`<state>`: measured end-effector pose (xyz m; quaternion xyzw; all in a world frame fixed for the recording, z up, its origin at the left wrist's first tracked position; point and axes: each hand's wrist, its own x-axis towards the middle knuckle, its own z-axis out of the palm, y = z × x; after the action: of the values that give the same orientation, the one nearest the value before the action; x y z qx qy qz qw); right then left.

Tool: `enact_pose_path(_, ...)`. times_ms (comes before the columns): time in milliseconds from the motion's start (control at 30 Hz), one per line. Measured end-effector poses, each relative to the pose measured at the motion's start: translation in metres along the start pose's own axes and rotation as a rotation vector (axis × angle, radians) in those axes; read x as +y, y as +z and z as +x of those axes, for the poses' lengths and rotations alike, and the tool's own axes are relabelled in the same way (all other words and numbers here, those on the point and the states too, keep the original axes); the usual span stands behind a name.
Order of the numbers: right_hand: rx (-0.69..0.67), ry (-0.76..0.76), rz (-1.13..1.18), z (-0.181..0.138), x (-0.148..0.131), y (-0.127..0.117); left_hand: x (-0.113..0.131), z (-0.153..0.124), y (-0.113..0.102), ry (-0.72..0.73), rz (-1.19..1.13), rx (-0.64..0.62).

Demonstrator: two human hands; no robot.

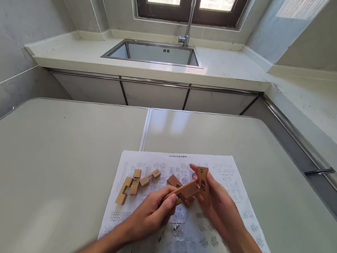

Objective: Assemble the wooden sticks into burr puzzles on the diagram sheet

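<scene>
My left hand point(151, 212) is closed on a notched wooden puzzle bar point(186, 189), pinching its near end. My right hand point(216, 203) grips an upright wooden piece marked "2" point(201, 177), held against the bar's far end. Both hover just above a printed instruction sheet point(185, 242) on the table. Under the held pieces lies another wooden block point(175, 181). To the left, several loose notched wooden pieces point(133, 185) rest on the sheet's upper left part.
The sheet lies on a pale table point(45, 161) with a seam down its middle. Beyond it runs a counter with a steel sink point(154, 54) and tall tap point(189, 11) under a window. A second counter point(320, 103) runs along the right.
</scene>
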<state>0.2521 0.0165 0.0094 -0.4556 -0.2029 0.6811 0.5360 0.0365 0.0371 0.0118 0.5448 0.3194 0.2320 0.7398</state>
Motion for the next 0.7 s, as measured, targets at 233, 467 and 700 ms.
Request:
enact_pose_path(233, -0.049, 0.035, -0.103, -0.0016, 0.0016, -0.0011, 0.0082, 0.0011, 0.0015, 0.004, 0.138, 0.022)
enact_pose_path(467, -0.074, -0.007, -0.171, -0.0020, 0.0021, 0.0009, 0.0100, 0.0013, 0.0038, 0.012, 0.159, 0.056)
enact_pose_path(700, -0.091, -0.049, -0.149, -0.0053, -0.0027, 0.0033, 0.0074, 0.0018, 0.0006, 0.054, 0.232, 0.064)
